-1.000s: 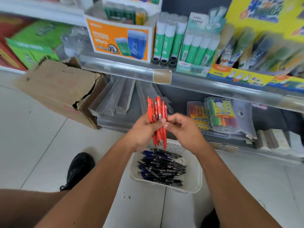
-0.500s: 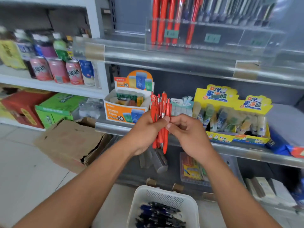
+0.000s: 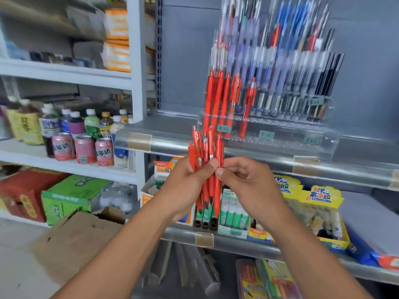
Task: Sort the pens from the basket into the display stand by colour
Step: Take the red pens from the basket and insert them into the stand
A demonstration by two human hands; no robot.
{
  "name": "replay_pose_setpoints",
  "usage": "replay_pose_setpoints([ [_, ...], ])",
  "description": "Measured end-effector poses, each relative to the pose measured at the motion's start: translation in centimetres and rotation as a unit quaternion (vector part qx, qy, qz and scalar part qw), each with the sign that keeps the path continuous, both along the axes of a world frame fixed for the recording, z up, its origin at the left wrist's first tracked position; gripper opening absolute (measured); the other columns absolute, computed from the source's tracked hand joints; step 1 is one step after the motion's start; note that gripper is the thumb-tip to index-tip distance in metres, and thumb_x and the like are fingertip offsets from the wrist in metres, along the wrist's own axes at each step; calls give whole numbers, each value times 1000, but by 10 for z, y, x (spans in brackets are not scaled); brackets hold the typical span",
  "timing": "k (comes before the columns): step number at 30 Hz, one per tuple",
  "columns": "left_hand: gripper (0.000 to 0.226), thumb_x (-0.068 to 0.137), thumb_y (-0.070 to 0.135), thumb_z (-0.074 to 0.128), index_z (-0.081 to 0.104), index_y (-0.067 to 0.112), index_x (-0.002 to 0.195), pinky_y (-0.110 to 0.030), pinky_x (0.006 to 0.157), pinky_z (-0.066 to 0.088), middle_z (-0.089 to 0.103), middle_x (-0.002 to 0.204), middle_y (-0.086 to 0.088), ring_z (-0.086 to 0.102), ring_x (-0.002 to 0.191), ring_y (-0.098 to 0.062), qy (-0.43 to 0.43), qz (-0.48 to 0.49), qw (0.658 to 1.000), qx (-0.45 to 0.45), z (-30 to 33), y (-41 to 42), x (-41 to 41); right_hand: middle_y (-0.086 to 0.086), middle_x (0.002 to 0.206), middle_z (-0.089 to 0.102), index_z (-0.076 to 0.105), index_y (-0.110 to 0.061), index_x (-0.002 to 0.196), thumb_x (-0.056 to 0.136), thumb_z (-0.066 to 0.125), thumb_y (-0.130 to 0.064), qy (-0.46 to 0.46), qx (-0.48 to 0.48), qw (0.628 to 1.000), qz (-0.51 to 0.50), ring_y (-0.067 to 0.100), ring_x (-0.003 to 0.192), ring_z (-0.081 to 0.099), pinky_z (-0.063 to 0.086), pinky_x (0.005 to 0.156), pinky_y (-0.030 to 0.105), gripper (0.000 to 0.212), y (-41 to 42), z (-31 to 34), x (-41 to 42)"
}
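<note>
1. Red pens (image 3: 207,169) stand upright as a bunch in the left hand (image 3: 185,186), whose curled fingers and thumb wrap round their middles
2. The right hand (image 3: 248,182) pinches one pen at the bunch's right edge between thumb and forefinger, apparently singling it out
3. Beyond, the display stand (image 3: 269,134) already holds several red pens at its left end, blue and dark ones to the right; the held bunch is still to be slotted, and the basket is out of view

Left hand (image 3: 185,186) curled around a bunch of red pens (image 3: 207,169), thumb across the front. Right hand (image 3: 248,184) just right of the bunch, thumb and forefinger pinching its rightmost pen. Both forearms angle up toward the bunch.
</note>
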State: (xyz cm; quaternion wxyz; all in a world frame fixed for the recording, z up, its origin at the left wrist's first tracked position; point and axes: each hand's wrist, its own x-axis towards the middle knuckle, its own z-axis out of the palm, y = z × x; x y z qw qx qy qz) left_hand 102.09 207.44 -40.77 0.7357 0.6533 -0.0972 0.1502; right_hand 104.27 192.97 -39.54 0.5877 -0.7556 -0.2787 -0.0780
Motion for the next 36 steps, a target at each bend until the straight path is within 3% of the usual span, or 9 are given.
replay_pose_setpoints([
  [5,18,99,19,54,68,8,96,-25,44,43,60,63,-8,56,54,-20,-4,5,1000,21,7,4,4,-9,82,74,71,-25,89,89,69,-21,1,-41,999,-22,2,76,69,52,68,15,5,2,12,1],
  [10,22,99,18,52,65,11,82,-21,41,39,57,52,2,51,45,-13,-4,20,1000,14,14,8,5,-3,81,71,65,-26,85,87,70,-29,-4,-90,995,-52,10,77,69,58,77,37,6,6,28,5],
  [12,20,100,16,51,65,12,86,-18,41,40,61,53,6,55,45,-8,-12,10,1000,10,19,12,4,-4,81,71,64,-27,88,90,65,-27,-12,-82,995,-53,8,77,68,57,77,36,3,7,36,6],
  [15,18,100,14,50,67,10,105,-18,53,50,75,79,-2,72,70,-10,-12,-20,1000,-7,25,16,3,-7,83,72,64,-26,98,93,62,-27,-15,-55,998,-29,-3,73,68,52,72,17,5,9,49,6],
  [19,24,98,15,53,65,13,118,-24,68,55,75,102,-10,73,97,-20,-10,-37,999,-10,25,20,6,-8,75,71,70,-23,92,92,64,-28,-30,-65,997,-12,0,67,68,53,68,15,7,14,57,9],
  [24,23,97,13,53,66,10,116,-25,76,56,75,103,-10,72,98,-21,-8,-48,998,-32,29,21,8,-3,72,68,71,-14,86,92,65,-19,-12,-38,999,-14,3,62,66,52,60,16,9,18,65,16],
  [28,21,98,11,51,67,9,112,-36,88,55,75,102,-10,71,101,-25,23,-36,997,-57,26,27,12,-1,76,73,69,-17,85,91,66,-20,-25,-11,998,-55,6,68,68,51,67,24,7,12,86,25],
  [33,20,98,7,50,68,11,107,-30,80,53,75,91,-4,72,90,-19,40,-27,995,-88,27,36,13,0,77,72,65,-12,96,91,66,-15,-55,26,995,-81,10,71,69,53,70,25,6,7,126,37],
  [36,22,98,5,50,69,11,108,-33,80,51,74,90,-6,71,86,-20,40,-37,993,-109,29,39,12,1,77,71,61,-16,91,91,67,-13,-85,30,990,-112,12,74,70,54,72,27,6,11,149,45],
])
